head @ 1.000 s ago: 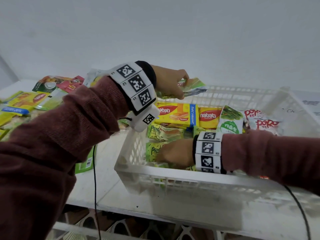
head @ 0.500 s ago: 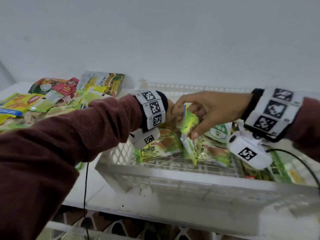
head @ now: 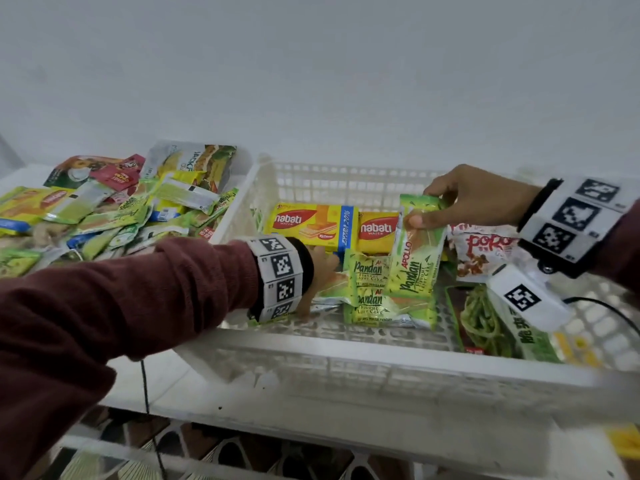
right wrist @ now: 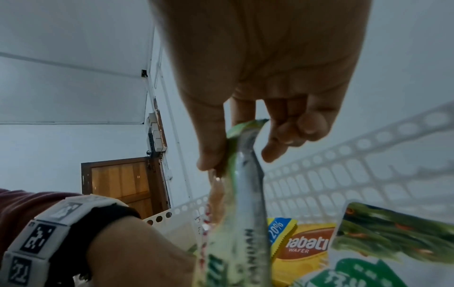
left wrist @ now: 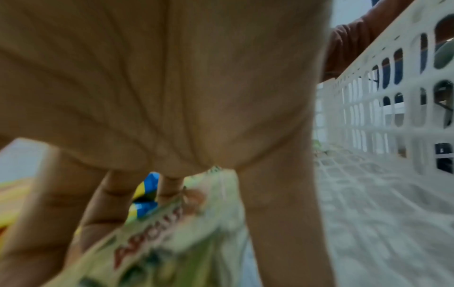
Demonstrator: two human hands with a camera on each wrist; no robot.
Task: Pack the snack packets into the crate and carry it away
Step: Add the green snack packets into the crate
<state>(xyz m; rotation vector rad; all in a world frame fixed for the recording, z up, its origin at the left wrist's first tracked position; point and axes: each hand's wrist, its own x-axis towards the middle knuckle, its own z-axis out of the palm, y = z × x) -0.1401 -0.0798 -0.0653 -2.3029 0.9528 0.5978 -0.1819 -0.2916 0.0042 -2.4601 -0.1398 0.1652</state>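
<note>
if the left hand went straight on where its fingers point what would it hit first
Probably the blue end of the nabati wafer pack, seen between fingers of the left hand past its pandan packet; depth unclear.

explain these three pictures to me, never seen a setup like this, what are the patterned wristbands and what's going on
No robot here: a person wearing cameras packs snacks. The wide picture comes from a head camera; the other two look along each wrist at the fingers. The patterned wristbands are part of that gear. The left hand is down inside the white crate, holding a green Apollo packet. The right hand pinches a Pandan cake packet by its top, upright over the crate. Already inside lie yellow nabati wafer packs and more Pandan cakes. A pile of loose packets waits on the white surface to the left.
</note>
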